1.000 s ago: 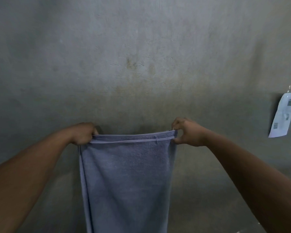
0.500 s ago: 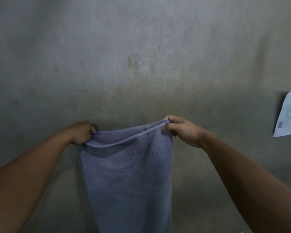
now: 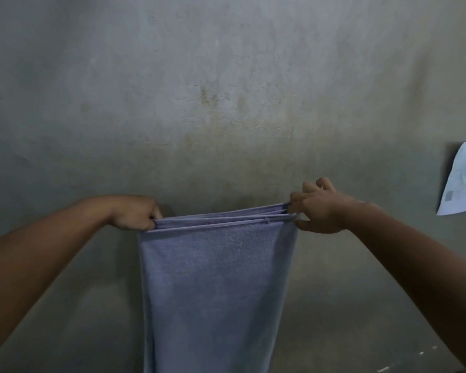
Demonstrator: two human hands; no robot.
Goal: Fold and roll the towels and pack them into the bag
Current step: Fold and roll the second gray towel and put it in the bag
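A person holds a blue-grey terry towel [image 3: 215, 286] up in front of a grey plastered wall [image 3: 226, 90], so that it hangs straight down between the two outstretched arms and runs out of view at the near edge. The left hand [image 3: 135, 214] has its fingers curled round the top left corner. The right hand [image 3: 318, 211] pinches the top right corner, where several hemmed edges lie stacked together, so the cloth looks already doubled lengthwise. This appears to be the folding step, with the top edge pulled taut and level. The next move likely calls for another fold, or for laying the towel flat to roll it. No bag is in view. A white printed paper sheet [image 3: 460, 181] hangs on the wall at far right.
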